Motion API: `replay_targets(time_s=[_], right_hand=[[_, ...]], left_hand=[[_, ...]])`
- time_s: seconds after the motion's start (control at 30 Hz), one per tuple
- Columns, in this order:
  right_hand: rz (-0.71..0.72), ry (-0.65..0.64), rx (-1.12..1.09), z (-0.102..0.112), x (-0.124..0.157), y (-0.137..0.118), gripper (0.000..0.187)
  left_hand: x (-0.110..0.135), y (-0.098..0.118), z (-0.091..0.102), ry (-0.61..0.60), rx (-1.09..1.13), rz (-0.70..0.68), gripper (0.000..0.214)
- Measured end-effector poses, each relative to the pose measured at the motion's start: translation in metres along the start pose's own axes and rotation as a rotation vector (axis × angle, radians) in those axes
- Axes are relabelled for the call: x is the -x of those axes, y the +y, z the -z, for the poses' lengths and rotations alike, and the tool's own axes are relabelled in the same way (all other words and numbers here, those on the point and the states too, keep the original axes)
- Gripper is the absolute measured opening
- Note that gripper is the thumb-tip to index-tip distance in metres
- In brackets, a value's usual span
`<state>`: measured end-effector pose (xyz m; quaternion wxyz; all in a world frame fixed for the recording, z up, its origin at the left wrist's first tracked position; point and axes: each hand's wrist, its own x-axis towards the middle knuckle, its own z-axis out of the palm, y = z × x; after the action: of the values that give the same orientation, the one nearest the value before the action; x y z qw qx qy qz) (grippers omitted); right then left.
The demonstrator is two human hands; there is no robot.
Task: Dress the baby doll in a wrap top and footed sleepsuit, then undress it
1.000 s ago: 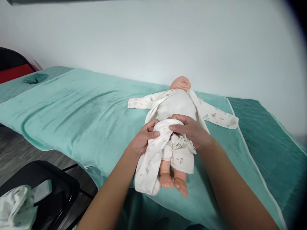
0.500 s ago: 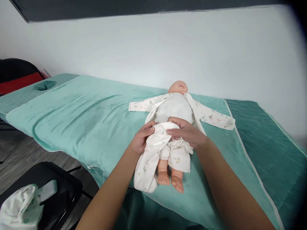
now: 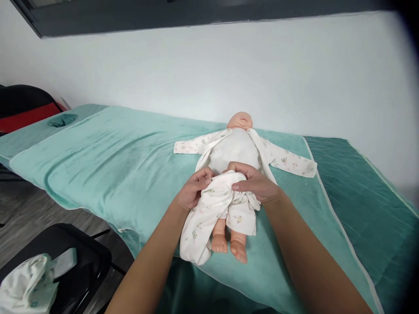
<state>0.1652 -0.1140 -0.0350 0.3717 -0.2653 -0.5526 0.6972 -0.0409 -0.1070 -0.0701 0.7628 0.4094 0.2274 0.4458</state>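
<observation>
Mostly white, rumpled, sparsely patterned garment

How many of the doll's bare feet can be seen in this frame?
2. One foot is beside the patterned white cloth held by the left hand and right hand; the other foot is just right of it in the picture.

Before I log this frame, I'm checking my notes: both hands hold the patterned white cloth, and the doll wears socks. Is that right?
The socks are wrong: the head view shows the doll with bare feet. Left hand and right hand hold the cloth.
</observation>
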Motion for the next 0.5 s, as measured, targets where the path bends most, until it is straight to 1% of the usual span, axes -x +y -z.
replay_targets(time_s=[0.1, 0.2, 0.33, 0.4, 0.47, 0.5], right_hand=[[-0.018, -0.041, -0.010, -0.002, 0.000, -0.001, 0.032], [-0.050, -0.092, 0.015, -0.003, 0.000, -0.004, 0.030], [-0.099, -0.147, 0.086, -0.007, -0.002, -0.011, 0.038], [-0.129, -0.184, 0.130, -0.011, -0.004, -0.014, 0.038], [-0.163, -0.188, 0.185, -0.016, -0.007, -0.016, 0.033], [-0.169, -0.168, 0.212, -0.018, -0.008, -0.016, 0.029]], left_hand=[[-0.001, -0.002, 0.004, -0.019, 0.060, -0.006, 0.041], [-0.002, -0.001, 0.003, -0.022, 0.110, -0.032, 0.041], [-0.003, 0.001, -0.005, 0.022, 0.137, -0.084, 0.037], [-0.005, 0.001, -0.007, 0.046, 0.127, -0.095, 0.035], [-0.006, 0.000, -0.008, 0.071, 0.109, -0.098, 0.035], [-0.006, -0.001, -0.007, 0.086, 0.097, -0.096, 0.036]])
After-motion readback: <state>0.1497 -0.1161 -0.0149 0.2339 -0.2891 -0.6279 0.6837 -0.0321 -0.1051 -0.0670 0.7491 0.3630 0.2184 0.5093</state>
